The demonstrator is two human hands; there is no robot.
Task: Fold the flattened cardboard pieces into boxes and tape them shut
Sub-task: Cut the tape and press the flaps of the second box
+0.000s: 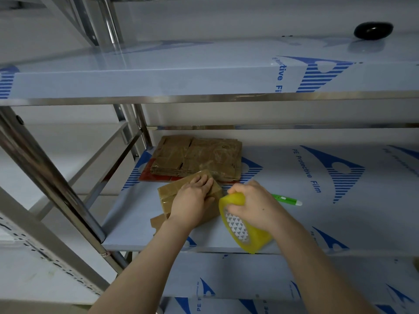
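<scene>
My left grip (192, 200) lies flat, fingers straight and together, pressing down on the top of the small brown cardboard box (169, 189), whose surface shines with clear tape. The box sits on the white shelf covered in blue-printed protective film (317, 223), near its front left edge, and a loose brown cardboard flap (157, 222) pokes out from under its near corner. My right grip (254, 205) is clamped on the yellowish roll of clear packing tape (247, 232), fingers curled over its outer rim, and holds it on edge just beside the box's right side. Behind the box, the stack of flattened brown cardboard pieces (197, 157) rests on a red sheet (158, 177) toward the back left of the shelf. A green and white pen (286, 199) lies on the shelf just beyond my right grip. On the upper shelf (158, 73) at the far right sits a glossy black rounded object (373, 30).
</scene>
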